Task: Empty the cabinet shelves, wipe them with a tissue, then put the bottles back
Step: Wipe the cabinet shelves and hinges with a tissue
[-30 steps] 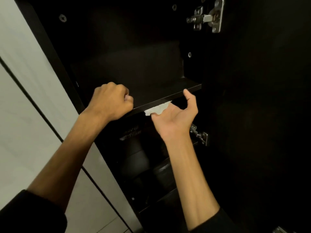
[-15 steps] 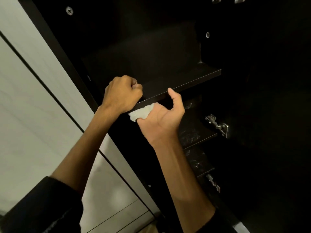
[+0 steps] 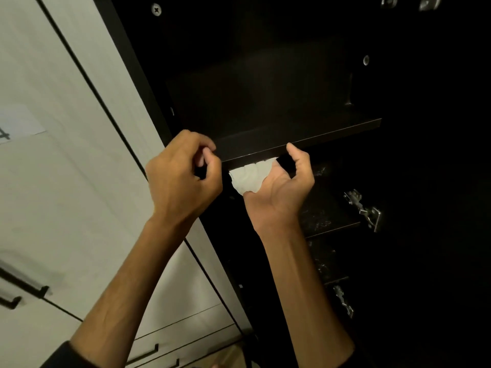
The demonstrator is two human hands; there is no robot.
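Fingers of the right hand [image 3: 281, 187] are hidden under the dark shelf [image 3: 305, 131] edge, grip unclear; the white crumpled tissue [image 3: 251, 177] lies on them. Left hand [image 3: 180, 176] curls loosely, empty (before, a tight fist).

Your two hands are raised, close together.
Your left hand [image 3: 183, 179] makes a loose fist, holding nothing; your right hand [image 3: 281, 189] is turned palm-up, thumb raised, its fingers hidden from view.

Likely a home: dark shelved cabinet [image 3: 265, 83] beside white handled drawers [image 3: 39, 248].
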